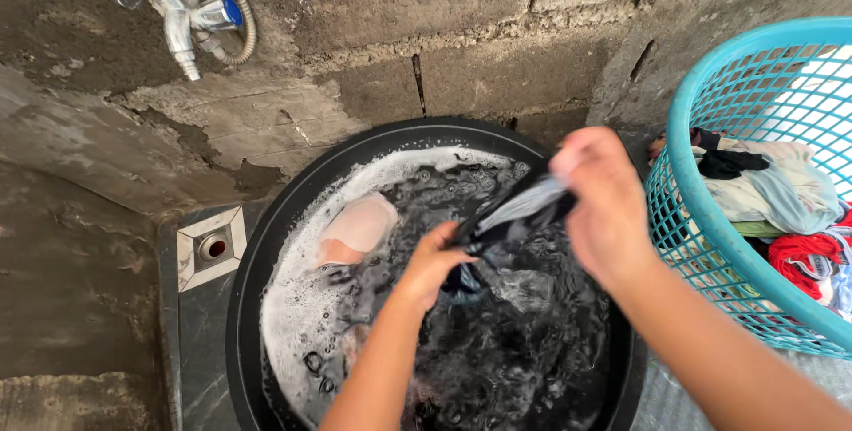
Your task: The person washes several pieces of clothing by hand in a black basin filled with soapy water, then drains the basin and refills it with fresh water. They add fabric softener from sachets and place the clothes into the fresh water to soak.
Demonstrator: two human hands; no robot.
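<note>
Both hands, left point(432, 264) and right point(605, 209), pinch a wet dark cloth point(515, 216) tight above the soapy tub point(266, 245); basket point(710, 245) sits close right.

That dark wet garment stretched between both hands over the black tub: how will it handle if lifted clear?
The dark wet garment sags between the left hand and right hand, so it is probably floppy. It looks soaked, so likely heavy and dripping. Suds in the round black tub suggest it may be slippery.

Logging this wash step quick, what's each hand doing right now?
Left hand: closed on the dark wet garment.
Right hand: closed on the same garment, above the black tub.
</note>
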